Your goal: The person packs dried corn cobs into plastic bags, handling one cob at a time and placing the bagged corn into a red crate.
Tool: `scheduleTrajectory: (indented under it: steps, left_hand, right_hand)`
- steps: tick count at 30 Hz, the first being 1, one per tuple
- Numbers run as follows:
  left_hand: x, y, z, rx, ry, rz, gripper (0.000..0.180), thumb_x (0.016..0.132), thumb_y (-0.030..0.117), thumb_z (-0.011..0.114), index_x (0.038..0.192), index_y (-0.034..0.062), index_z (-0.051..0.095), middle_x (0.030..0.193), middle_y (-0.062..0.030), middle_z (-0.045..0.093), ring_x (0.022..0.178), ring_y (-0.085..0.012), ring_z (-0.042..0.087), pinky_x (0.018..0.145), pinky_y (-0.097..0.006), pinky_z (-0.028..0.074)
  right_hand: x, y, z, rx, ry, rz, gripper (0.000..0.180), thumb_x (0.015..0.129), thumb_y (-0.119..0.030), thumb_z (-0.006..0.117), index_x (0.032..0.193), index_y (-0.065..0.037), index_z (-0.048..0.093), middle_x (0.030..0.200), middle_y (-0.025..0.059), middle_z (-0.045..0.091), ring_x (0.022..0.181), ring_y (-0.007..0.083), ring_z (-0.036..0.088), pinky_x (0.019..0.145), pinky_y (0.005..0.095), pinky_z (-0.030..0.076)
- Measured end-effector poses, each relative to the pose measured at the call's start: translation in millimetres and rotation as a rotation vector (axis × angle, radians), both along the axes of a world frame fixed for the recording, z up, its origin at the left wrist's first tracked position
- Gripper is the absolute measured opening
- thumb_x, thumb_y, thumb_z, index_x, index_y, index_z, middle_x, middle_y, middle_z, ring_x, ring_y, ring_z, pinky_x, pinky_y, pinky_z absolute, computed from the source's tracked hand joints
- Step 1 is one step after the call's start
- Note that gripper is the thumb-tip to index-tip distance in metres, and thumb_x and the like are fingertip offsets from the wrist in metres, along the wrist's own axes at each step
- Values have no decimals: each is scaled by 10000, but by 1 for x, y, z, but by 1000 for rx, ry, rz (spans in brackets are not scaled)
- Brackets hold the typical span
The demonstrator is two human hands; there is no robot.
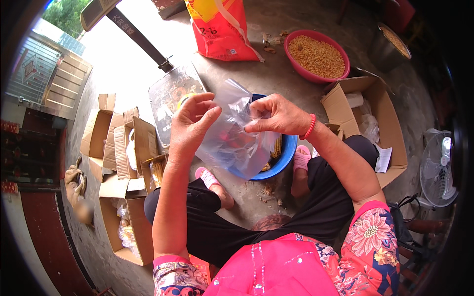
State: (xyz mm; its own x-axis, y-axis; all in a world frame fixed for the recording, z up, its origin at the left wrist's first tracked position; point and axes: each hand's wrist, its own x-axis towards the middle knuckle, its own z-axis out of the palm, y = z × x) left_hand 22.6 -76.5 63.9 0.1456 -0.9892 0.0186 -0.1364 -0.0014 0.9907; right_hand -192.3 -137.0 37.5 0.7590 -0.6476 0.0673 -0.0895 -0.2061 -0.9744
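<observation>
A clear plastic bag hangs in front of me over a blue basin. My right hand, with a red beaded bracelet at the wrist, pinches the bag's upper right part. Beside the bag's left edge is my left hand, its fingers half curled and apart, with nothing seen between them. Corn cobs show in the basin past the bag, which hides the rest. Behind my left fingers, a small yellow thing is mostly hidden on a platform scale.
Several open cardboard boxes stand at left, near a lying dog. At right are another box and a fan. Farther off are a pink basin of kernels, a metal bucket and a red sack.
</observation>
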Motion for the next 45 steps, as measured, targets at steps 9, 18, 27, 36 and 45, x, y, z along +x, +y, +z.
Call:
scheduleTrajectory:
  steps: [9, 18, 27, 36, 45]
  left_hand:
    - [-21, 8, -7, 108, -112, -196, 202, 797, 198, 690, 806, 4, 635, 684, 9, 609, 637, -38, 531, 594, -193, 429]
    - [-9, 3, -5, -57, 14, 11, 130, 836, 152, 641, 844, 22, 637, 693, 25, 595, 649, -38, 549, 578, -184, 434]
    - [18, -6, -7, -82, 685, 59, 40, 909, 123, 532, 929, 97, 555, 835, -50, 641, 771, -151, 643, 686, -304, 548]
    - [24, -6, 5, -139, 412, 78, 88, 910, 172, 556, 892, 87, 545, 652, 39, 497, 545, -26, 441, 481, -174, 377]
    - [-23, 3, -6, -113, -3, -129, 126, 859, 146, 636, 874, 35, 579, 694, 70, 499, 634, -7, 427, 555, -163, 350]
  right_hand:
    - [10, 14, -5, -60, -7, -117, 460, 752, -293, 732, 562, -43, 395, 540, -48, 318, 551, 33, 306, 462, 244, 258]
    - [6, -1, -11, -60, -55, -327, 269, 819, -199, 527, 632, -6, 536, 531, -16, 416, 551, 46, 406, 533, 246, 373]
    - [1, 1, -22, -513, 643, -251, 208, 681, -253, 541, 647, -76, 645, 667, 164, 601, 668, 340, 600, 618, 425, 477]
    - [-16, -18, -10, -493, 291, -207, 510, 675, -269, 666, 1132, -84, 536, 1120, 154, 550, 987, 299, 558, 848, 377, 457]
    - [27, 16, -1, -581, 249, -211, 154, 785, -185, 570, 847, -48, 539, 734, 181, 590, 754, 354, 594, 637, 437, 471]
